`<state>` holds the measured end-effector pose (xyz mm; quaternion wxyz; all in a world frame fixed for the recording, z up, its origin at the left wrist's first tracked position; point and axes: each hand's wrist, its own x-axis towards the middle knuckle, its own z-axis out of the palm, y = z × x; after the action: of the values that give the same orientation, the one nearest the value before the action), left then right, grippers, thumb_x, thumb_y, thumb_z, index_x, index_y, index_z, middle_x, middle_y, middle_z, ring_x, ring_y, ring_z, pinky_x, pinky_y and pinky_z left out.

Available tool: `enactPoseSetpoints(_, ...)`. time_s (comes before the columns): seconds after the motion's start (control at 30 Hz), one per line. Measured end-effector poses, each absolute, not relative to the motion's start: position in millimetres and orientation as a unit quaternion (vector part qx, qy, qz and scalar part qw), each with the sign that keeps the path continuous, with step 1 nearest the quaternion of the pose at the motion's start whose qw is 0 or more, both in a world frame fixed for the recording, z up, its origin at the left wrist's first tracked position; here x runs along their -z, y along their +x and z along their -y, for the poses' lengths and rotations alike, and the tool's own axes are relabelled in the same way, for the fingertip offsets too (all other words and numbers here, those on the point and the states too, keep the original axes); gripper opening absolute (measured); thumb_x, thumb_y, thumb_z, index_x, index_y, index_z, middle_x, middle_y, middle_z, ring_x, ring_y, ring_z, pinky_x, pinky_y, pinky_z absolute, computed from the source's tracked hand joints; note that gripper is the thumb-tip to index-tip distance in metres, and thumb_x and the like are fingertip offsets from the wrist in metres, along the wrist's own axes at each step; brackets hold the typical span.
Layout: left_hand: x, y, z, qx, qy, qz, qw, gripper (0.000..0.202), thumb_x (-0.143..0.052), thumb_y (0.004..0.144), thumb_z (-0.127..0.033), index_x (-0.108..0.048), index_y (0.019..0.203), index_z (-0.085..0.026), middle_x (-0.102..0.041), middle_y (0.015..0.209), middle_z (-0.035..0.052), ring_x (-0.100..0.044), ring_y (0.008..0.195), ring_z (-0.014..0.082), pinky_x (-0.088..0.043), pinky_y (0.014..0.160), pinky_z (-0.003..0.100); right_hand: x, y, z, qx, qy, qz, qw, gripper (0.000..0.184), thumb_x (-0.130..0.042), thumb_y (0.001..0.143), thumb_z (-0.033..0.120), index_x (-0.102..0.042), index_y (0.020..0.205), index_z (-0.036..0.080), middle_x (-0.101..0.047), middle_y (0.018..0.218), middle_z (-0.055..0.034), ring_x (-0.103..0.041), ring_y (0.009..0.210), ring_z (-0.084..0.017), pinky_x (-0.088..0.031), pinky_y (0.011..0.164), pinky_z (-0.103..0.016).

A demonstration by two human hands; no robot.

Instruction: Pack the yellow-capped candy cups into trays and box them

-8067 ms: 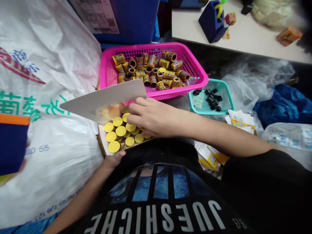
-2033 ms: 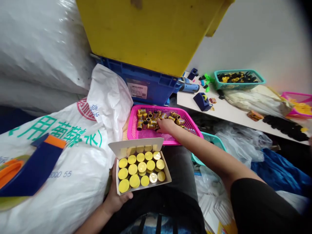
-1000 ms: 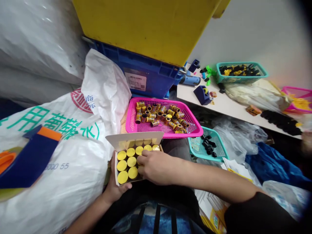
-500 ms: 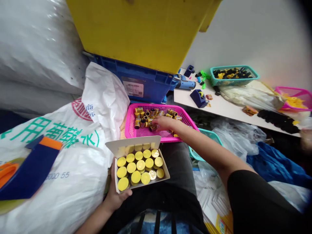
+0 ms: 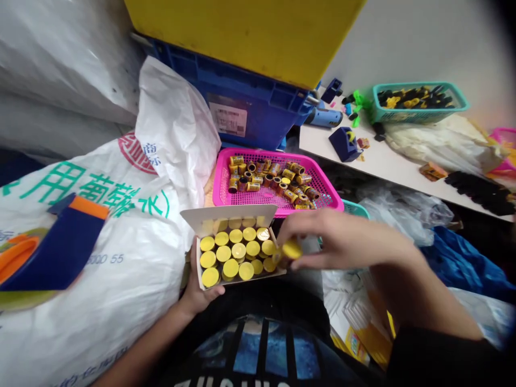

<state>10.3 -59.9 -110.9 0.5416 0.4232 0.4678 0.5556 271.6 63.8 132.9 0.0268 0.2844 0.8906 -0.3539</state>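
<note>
My left hand (image 5: 198, 297) grips the lower left side of a small open carton (image 5: 226, 214), its flap raised at the back. Inside the carton stand rows of small cylinders with round yellow tops (image 5: 230, 268). At the carton's right edge, my right hand (image 5: 336, 236) pinches a yellow-topped cylinder (image 5: 292, 249), slightly blurred. Beyond the carton lies a pink basket (image 5: 341, 204) with many loose small yellow-and-brown cylinders (image 5: 253, 186). Some of these show dark open ends, and a few show yellow tops.
A white woven sack (image 5: 133, 269) fills the left, with a blue-and-orange object (image 5: 64, 242) on it. A blue crate (image 5: 258, 115) under a yellow bin (image 5: 242, 32) stands behind. At right, a white table (image 5: 322, 141) carries a teal basket (image 5: 419, 113) and small parts.
My right hand has left the pink basket and come back to the carton's right edge with a yellow-topped cylinder. My left hand keeps hold of the carton. The view has shifted slightly.
</note>
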Motion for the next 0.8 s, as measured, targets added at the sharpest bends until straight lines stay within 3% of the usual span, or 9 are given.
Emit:
enactPoseSetpoints(0.1,116,9,61,-0.565,0.475,-0.438,0.513,0.115,-0.083,0.066,-0.062,-0.017,0.157,-0.039,-0.041,0.157,0.0106,-0.04,0.143,0.0374,-0.036,0.117,0.057,-105,237,-28,0.233,0.24,-0.933,0.133,0.02,-0.075,0.084,0.026,-0.068,0.099,0.015,-0.069,0.097,-0.0082,-0.061,0.096,-0.024,-0.047,0.083,-0.037)
enactPoseSetpoints(0.2,123,7,64,-0.556,0.483,-0.452,0.504,0.112,-0.082,0.067,-0.063,-0.021,0.156,-0.035,-0.046,0.152,0.0139,-0.036,0.145,0.0387,-0.031,0.118,0.059,-85,225,-25,0.207,0.199,-0.946,0.15,0.03,-0.079,0.08,0.036,-0.068,0.096,0.014,-0.069,0.097,-0.0097,-0.06,0.099,-0.026,-0.046,0.086,-0.039)
enactPoseSetpoints(0.3,127,5,65,-0.552,0.472,-0.456,0.514,0.112,-0.08,0.066,-0.066,-0.023,0.156,-0.032,-0.048,0.149,0.0163,-0.037,0.144,0.0408,-0.035,0.115,0.06,-94,238,-53,0.291,0.227,-0.926,0.084,0.028,-0.061,0.094,0.043,-0.067,0.09,0.016,-0.069,0.092,-0.0068,-0.062,0.091,-0.02,-0.046,0.08,-0.033)
enactPoseSetpoints(0.4,126,5,65,-0.55,0.461,-0.467,0.517,0.114,-0.082,0.063,-0.066,-0.026,0.155,-0.029,-0.051,0.146,0.0176,-0.045,0.138,0.0424,-0.039,0.113,0.06,-103,249,-106,0.28,0.381,-0.878,0.076,0.037,-0.042,0.102,0.037,-0.064,0.081,0.017,-0.066,0.076,-0.0045,-0.057,0.068,-0.016,-0.041,0.064,-0.03)
enactPoseSetpoints(0.5,123,9,67,-0.55,0.426,-0.483,0.531,0.114,-0.083,0.061,-0.066,-0.03,0.154,-0.027,-0.056,0.142,0.0171,-0.05,0.134,0.0421,-0.041,0.113,0.058,-83,239,-160,0.221,0.445,-0.86,0.117,0.009,-0.059,0.089,0.025,-0.065,0.089,0.017,-0.069,0.085,-0.006,-0.06,0.073,-0.018,-0.041,0.064,-0.031)
enactPoseSetpoints(0.53,123,10,68,-0.554,0.413,-0.486,0.534,0.117,-0.083,0.06,-0.068,-0.03,0.154,-0.026,-0.056,0.142,0.017,-0.05,0.134,0.0418,-0.041,0.114,0.057,-70,232,-174,0.222,0.439,-0.861,0.132,0.009,-0.065,0.083,0.019,-0.066,0.092,0.018,-0.07,0.09,-0.0063,-0.062,0.077,-0.02,-0.043,0.066,-0.031)
enactPoseSetpoints(0.7,120,14,68,-0.555,0.404,-0.504,0.525,0.124,-0.081,0.057,-0.074,-0.026,0.155,-0.022,-0.054,0.143,0.0193,-0.044,0.139,0.0401,-0.033,0.118,0.055,-11,202,-203,0.174,0.479,-0.852,0.121,0.036,-0.073,0.073,0.014,-0.065,0.107,0.023,-0.07,0.109,-0.0098,-0.067,0.095,-0.026,-0.052,0.08,-0.037)
enactPoseSetpoints(0.8,115,11,64,-0.529,0.429,-0.508,0.527,0.122,-0.081,0.055,-0.075,-0.033,0.152,-0.02,-0.057,0.139,0.0207,-0.046,0.138,0.0415,-0.037,0.115,0.057,-8,204,-201,0.182,0.503,-0.838,0.107,0.044,-0.073,0.071,0.011,-0.064,0.113,0.024,-0.071,0.108,-0.009,-0.067,0.1,-0.028,-0.053,0.087,-0.039)
